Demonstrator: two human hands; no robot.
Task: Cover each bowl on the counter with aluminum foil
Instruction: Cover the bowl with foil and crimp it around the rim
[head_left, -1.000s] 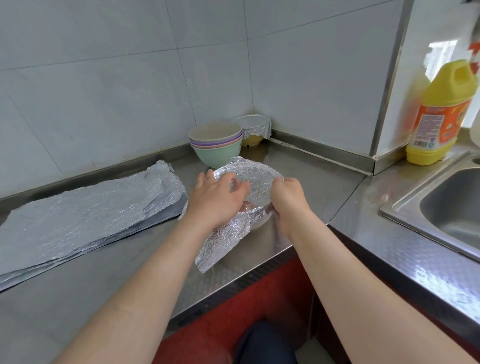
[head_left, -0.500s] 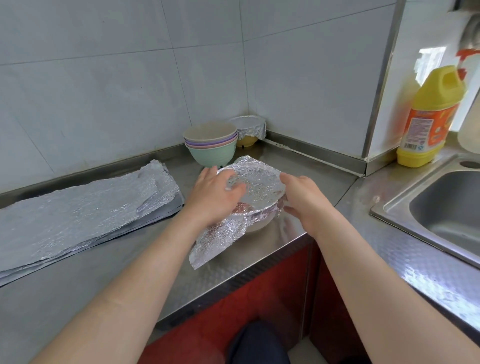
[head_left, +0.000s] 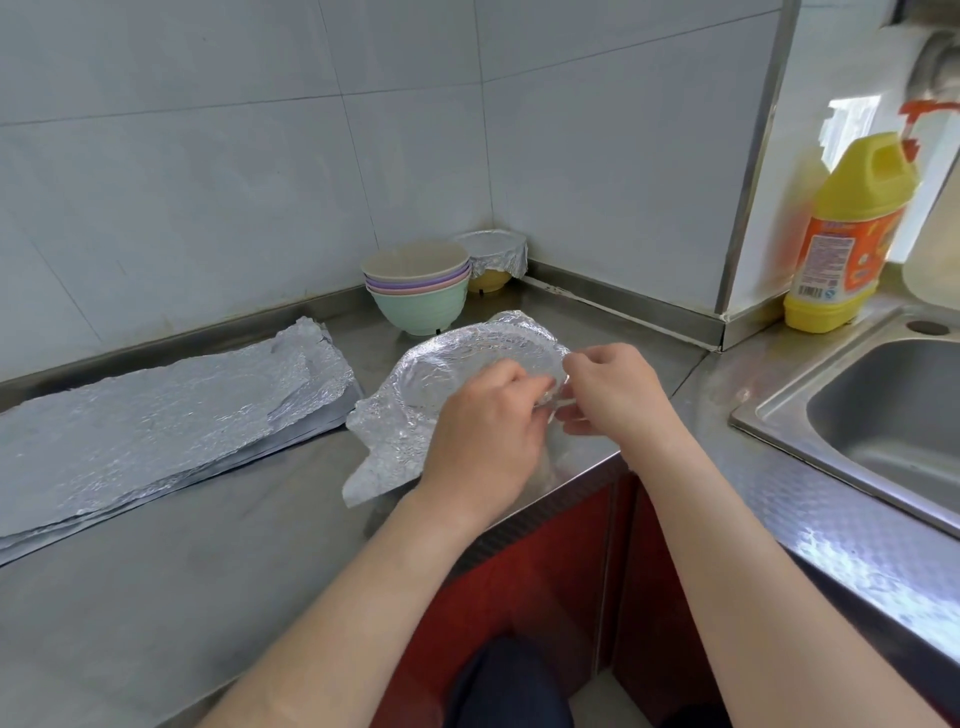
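A sheet of aluminum foil (head_left: 457, 358) lies over a bowl near the counter's front edge; the bowl itself is hidden under the foil and my hands. My left hand (head_left: 483, 431) and my right hand (head_left: 618, 395) meet at the bowl's near right rim, fingers curled and pinching the foil there. A loose foil flap (head_left: 384, 467) hangs down to the counter on the left. Behind stands a stack of bare bowls (head_left: 421, 291), cream on top and green at the bottom. In the corner sits a yellow bowl with a foil cover (head_left: 493, 254).
A pile of foil sheets (head_left: 156, 426) lies on the steel counter (head_left: 208, 571) to the left. A yellow detergent bottle (head_left: 852, 234) stands at the right by the sink (head_left: 893, 415). Tiled walls close the back and corner.
Both hands have come together at the near right rim and now pinch the foil. The left hand slid off the bowl's left side. The view shifted left.
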